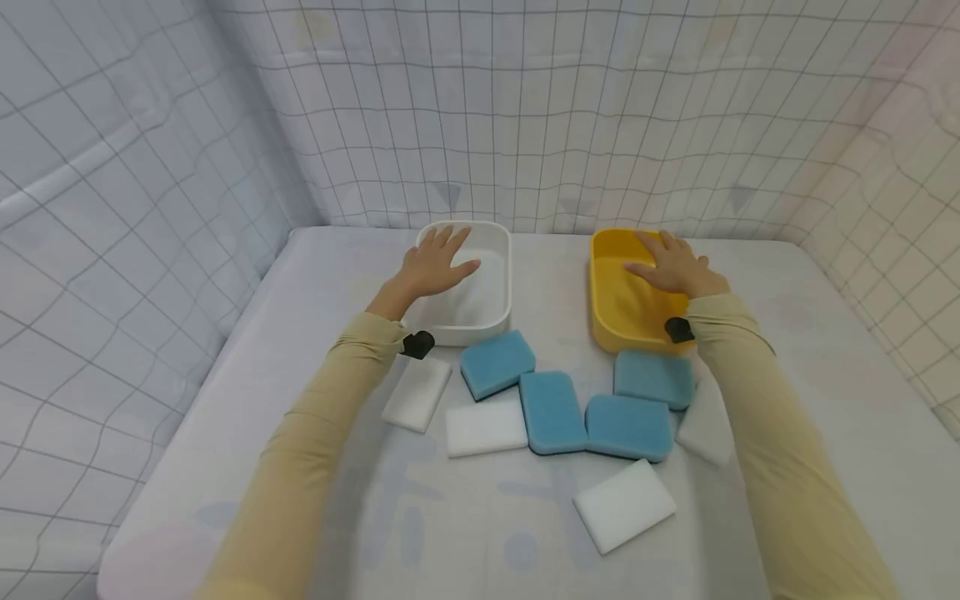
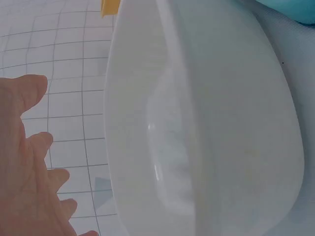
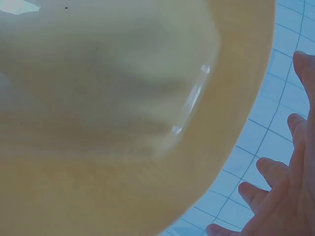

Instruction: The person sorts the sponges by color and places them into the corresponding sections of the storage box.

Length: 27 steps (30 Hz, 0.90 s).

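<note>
A left hand [image 1: 435,265] and right hand [image 1: 678,268], spread apart and holding nothing, extend over a white bin [image 1: 509,287] and yellow bin [image 1: 611,307], likely steadied by the flat surface [image 1: 555,287].

Head view: moderate, diffuse light, slightly dim. Soft shadows lie on the tabletop [image 1: 247,358] along the inner sides of both sleeves [image 1: 315,417], toward its near edge. Lens distortion bows the lines of the grid-patterned curtain [image 1: 555,108]. Left wrist view: grey, hazy; glare streaks inside the white tub [image 2: 251,118]. Right wrist view: bluish curtain, yellow tub [image 3: 147,196] washed to tan and soft in focus, with bright reflections.
</note>
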Each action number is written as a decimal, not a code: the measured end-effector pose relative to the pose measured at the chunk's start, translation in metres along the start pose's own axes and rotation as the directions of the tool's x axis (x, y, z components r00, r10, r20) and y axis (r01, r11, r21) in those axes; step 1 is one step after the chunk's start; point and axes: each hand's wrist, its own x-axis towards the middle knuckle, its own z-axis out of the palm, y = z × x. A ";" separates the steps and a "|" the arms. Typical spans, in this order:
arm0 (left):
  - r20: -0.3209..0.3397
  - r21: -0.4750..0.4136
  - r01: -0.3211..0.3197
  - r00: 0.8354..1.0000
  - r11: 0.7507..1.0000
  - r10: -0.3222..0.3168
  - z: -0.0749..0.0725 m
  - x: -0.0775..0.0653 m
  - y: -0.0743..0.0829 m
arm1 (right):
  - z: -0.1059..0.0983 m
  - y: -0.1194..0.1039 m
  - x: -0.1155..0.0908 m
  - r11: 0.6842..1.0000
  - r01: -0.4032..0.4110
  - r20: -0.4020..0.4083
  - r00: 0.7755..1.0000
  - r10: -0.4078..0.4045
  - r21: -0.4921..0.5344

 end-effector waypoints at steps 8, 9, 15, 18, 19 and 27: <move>-0.081 -0.091 -0.031 0.996 0.995 0.024 0.005 -0.023 -0.020 | -0.001 0.003 -0.004 0.999 0.036 -0.010 0.999 -0.036 0.010; -0.088 -0.104 -0.034 0.996 0.994 0.025 0.005 -0.025 -0.022 | -0.001 0.004 -0.005 0.999 0.039 -0.013 0.999 -0.039 0.012; -0.108 -0.175 -0.038 0.994 0.984 0.019 0.005 -0.043 -0.030 | -0.001 0.008 -0.006 0.999 0.044 -0.037 0.998 -0.044 0.001; -0.095 -0.227 -0.045 0.995 0.973 0.024 0.007 -0.052 -0.036 | -0.001 0.007 -0.008 0.998 0.056 -0.049 0.997 -0.056 0.000; -0.086 -0.251 -0.045 0.996 0.967 0.024 0.008 -0.055 -0.038 | -0.001 0.007 -0.009 0.998 0.061 -0.051 0.997 -0.061 -0.002; -0.028 -0.429 -0.023 1.000 0.903 0.012 0.018 -0.073 -0.058 | -0.004 0.004 -0.017 0.996 0.092 -0.074 0.993 -0.092 0.001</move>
